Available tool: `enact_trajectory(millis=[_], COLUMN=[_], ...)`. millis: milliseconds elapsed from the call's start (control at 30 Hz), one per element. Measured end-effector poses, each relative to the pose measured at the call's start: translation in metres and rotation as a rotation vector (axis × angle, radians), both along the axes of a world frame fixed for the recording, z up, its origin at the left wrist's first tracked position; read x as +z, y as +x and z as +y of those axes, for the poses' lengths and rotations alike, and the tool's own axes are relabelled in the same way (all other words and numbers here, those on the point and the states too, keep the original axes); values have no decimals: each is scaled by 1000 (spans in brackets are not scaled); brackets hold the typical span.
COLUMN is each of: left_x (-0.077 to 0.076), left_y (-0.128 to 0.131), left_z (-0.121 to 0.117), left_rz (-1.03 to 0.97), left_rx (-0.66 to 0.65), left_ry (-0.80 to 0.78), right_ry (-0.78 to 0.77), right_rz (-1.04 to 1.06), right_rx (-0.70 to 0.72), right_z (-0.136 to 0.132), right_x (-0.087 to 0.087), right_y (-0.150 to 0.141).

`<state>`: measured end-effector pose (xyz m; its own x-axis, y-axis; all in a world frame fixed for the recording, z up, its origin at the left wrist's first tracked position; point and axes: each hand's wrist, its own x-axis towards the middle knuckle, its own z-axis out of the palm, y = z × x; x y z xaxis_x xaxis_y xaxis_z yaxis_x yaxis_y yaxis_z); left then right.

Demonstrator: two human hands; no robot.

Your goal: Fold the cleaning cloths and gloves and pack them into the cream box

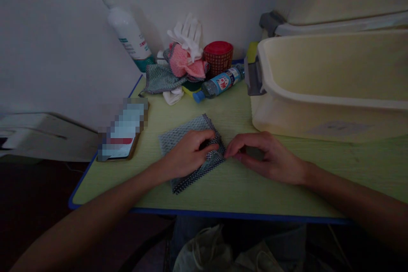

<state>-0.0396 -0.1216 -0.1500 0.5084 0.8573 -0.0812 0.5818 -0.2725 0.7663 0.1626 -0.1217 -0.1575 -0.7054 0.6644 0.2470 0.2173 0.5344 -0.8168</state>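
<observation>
A grey-blue cleaning cloth (183,129) with a black-and-white checked border lies folded on the green table (267,197). Over its middle, my left hand (191,153) pinches a gathered bit of the checked edge between thumb and fingers. My right hand (269,157) is at the cloth's right corner, its thumb and index fingertips closed together at the border. Whether a bit of the corner sits between those fingertips is hard to make out, but they touch it. The cloth's underside is hidden.
A phone (126,131) with a blurred screen lies at left. Behind are a white bottle (129,34), a white glove (188,36), a pink cloth (183,61), another grey cloth (162,78), a red-lidded basket (218,57) and a blue-capped bottle (221,83). A cream tub (318,114) stands right.
</observation>
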Motion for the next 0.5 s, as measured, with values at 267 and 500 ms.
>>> enact_trajectory(millis=[267,500], left_x=[1,-3], left_y=[0,-6], left_z=[-1,5], left_rz=[-6,-218], left_rx=[11,109], left_ry=[34,-135], right_ry=[142,286], right_rz=[-83,-96], right_rx=[42,172], right_z=[0,2], right_x=[0,-4], right_y=[-1,-2])
